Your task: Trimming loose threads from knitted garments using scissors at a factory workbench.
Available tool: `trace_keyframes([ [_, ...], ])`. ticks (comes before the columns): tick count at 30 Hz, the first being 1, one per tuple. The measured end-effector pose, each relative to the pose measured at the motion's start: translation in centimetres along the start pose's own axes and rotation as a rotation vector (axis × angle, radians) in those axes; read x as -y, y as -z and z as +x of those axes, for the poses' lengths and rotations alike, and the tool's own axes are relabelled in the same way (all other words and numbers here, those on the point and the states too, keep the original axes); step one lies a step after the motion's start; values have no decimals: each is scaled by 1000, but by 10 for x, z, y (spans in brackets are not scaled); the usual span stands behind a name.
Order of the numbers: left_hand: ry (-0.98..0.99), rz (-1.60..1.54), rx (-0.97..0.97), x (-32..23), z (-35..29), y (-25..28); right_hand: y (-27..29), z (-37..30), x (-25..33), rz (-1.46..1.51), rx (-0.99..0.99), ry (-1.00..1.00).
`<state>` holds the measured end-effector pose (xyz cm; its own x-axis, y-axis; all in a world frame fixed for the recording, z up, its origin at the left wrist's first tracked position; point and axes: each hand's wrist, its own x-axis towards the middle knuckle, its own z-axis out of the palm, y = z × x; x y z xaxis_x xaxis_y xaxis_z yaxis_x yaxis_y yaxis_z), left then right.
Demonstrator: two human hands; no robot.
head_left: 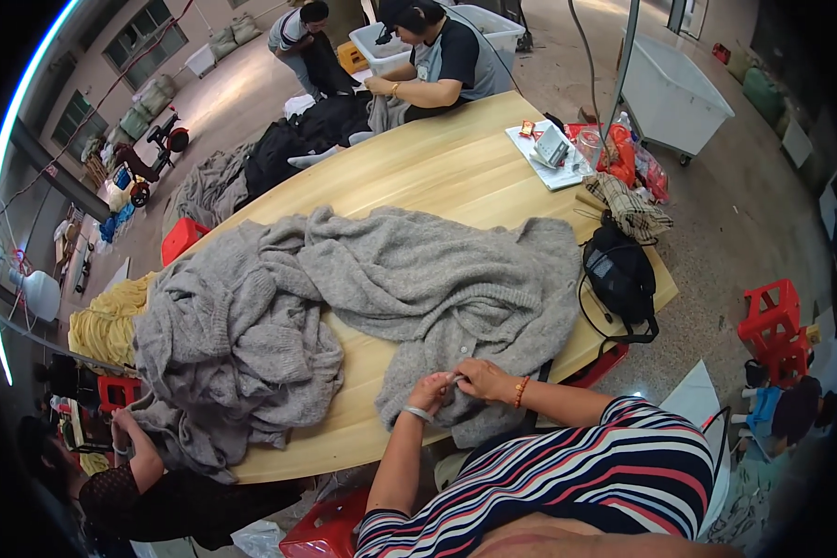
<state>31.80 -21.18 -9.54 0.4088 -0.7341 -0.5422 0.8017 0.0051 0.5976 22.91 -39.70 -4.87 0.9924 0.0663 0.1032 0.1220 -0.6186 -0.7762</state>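
A grey knit cardigan lies spread across the wooden table in front of me, with pale buttons showing near my hands. My left hand is closed in a pinch at the cardigan's near edge. Right beside it, my right hand pinches the same edge, and the fingertips of both almost meet. The small bit of knit between the fingers is mostly hidden. To the left, a heap of grey knitwear rises on the table.
Black bag with a cord and checked cloth sit at the table's right end. Beyond them are a calculator and red plastic bags. One co-worker handles cloth at the far edge; another's hand touches the heap at left.
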Motion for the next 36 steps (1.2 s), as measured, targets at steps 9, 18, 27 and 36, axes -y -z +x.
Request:
trace_keyframes([
  [9, -639, 989, -321, 9, -29, -37, 12, 4, -1, 31, 160, -119],
  [18, -754, 1118, -398, 9, -32, -48, 11, 4, -6, 5, 278, -72],
  [27, -850, 1105, -535, 12, -27, -54, 0, 7, -6, 44, 138, -168],
  [36, -699, 1047, -557, 25, -30, -54, -2, -9, -3, 54, 49, -190],
])
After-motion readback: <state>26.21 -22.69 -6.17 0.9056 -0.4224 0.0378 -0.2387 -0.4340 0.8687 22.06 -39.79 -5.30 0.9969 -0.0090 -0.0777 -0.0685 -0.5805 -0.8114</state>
